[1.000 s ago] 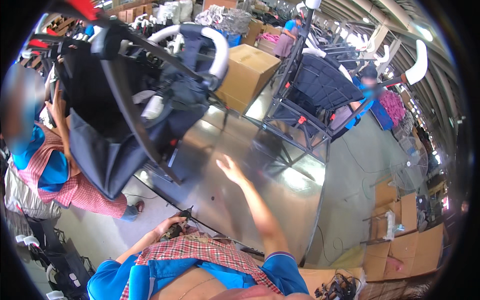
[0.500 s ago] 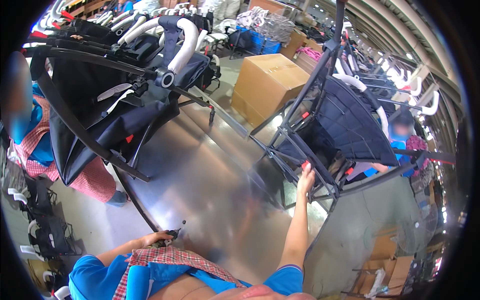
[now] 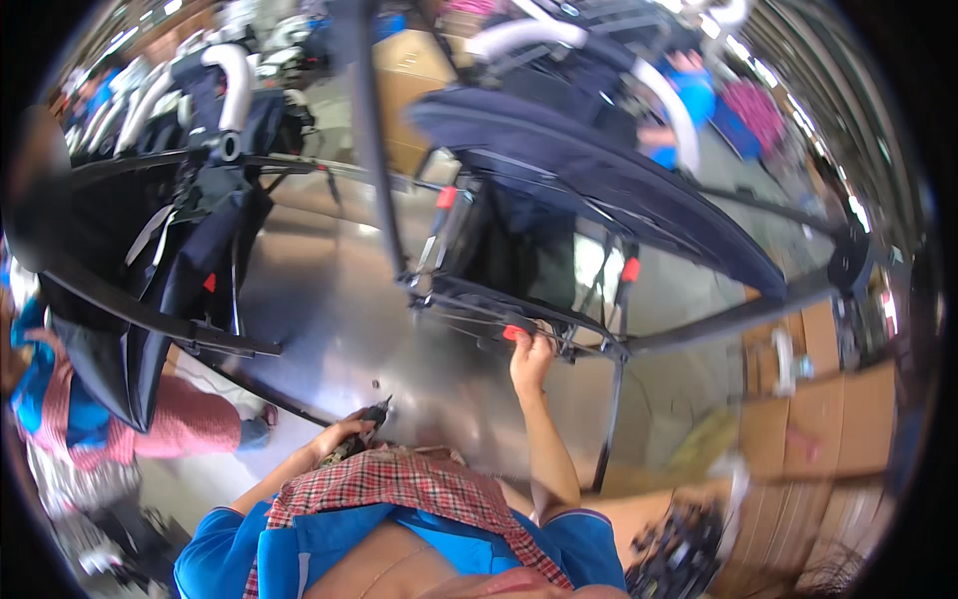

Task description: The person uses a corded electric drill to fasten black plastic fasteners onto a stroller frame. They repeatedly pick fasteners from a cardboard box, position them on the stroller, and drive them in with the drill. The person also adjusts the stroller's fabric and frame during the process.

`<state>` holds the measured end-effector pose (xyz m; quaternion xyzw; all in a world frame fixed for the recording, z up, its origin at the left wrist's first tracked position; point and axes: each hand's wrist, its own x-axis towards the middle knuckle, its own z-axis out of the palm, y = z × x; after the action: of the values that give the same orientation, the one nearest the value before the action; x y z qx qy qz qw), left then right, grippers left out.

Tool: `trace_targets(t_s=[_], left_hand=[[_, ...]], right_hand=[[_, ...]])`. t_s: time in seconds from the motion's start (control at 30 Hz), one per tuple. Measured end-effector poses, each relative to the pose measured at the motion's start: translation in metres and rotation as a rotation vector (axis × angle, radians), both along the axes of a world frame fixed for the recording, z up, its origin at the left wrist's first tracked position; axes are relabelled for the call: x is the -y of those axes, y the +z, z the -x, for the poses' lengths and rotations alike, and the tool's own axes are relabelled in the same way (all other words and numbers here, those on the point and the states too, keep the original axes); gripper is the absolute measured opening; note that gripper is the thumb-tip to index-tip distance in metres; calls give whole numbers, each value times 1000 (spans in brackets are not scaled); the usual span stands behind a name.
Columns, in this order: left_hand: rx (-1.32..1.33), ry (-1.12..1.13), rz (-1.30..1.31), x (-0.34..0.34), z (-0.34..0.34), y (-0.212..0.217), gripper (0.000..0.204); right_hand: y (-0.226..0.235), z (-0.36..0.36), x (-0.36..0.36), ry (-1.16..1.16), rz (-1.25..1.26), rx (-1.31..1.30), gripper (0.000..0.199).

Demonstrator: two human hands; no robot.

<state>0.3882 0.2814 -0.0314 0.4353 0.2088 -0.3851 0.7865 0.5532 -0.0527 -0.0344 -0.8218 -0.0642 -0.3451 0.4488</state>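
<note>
- Two dark fabric stroller frames: one [image 3: 619, 200] at the metal table's [image 3: 329, 329] far right, one [image 3: 160, 250] at its left edge.
- Two bare hands: right hand [image 3: 531, 356], left hand [image 3: 344, 434].
- One small hand tool [image 3: 371, 414].
- One cardboard box [image 3: 419, 80].

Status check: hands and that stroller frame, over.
Right hand gripping the stroller frame by its lower bar, on the steel table. Left hand holds a small tool near the body. Second stroller on the left.

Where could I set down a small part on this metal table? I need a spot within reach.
Bare sheet metal lies between the left frame and the right frame, running down to the left hand with its tool. It is crowded under the right frame, where the right hand grips the lower bar.
</note>
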Motion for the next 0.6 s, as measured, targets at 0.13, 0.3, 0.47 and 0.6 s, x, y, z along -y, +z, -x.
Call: trace_targets(t_s=[0.13, 0.3, 0.47, 0.6], left_hand=[[87, -280, -132, -16, 17, -24, 67], [4, -531, -80, -16, 48, -24, 61], [-109, -624, -1, 38, 79, 58, 71], [-74, -679, 99, 61, 98, 76, 80]], right_hand=[[7, 119, -31, 22, -84, -5, 31], [25, 208, -68, -35, -102, -210, 31], [71, 292, -48, -157, 249, -200, 33], [56, 392, 46, -402, 134, -319, 33]])
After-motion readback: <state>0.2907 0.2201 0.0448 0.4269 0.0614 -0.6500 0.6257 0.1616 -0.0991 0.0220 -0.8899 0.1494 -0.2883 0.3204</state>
